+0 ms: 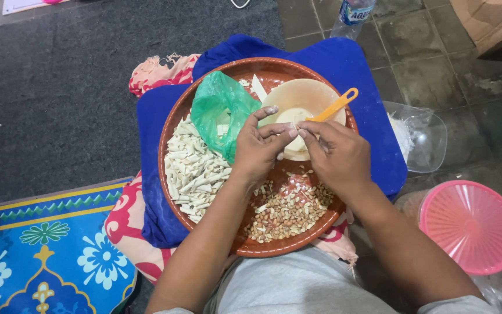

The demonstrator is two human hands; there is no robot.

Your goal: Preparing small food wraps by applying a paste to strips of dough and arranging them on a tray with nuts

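Observation:
A round brown tray [172, 131] rests on a blue cushion [149, 128] in my lap. It holds a pile of pale folded dough pieces [190, 168] on the left, peanuts [286, 212] near me and a green plastic bag [219, 107]. A cream bowl [303, 99] with an orange spoon [337, 106] sits at the tray's far side. My left hand [257, 151] and my right hand [338, 154] meet over the tray, both pinching one small pale dough piece [295, 129] between their fingertips.
A clear plastic container [422, 136] with white powder stands right of the cushion. A pink lidded tub [472, 227] sits at lower right, a water bottle [350, 14] at the top. A grey carpet [59, 87] lies left, a patterned blue mat [47, 250] lower left.

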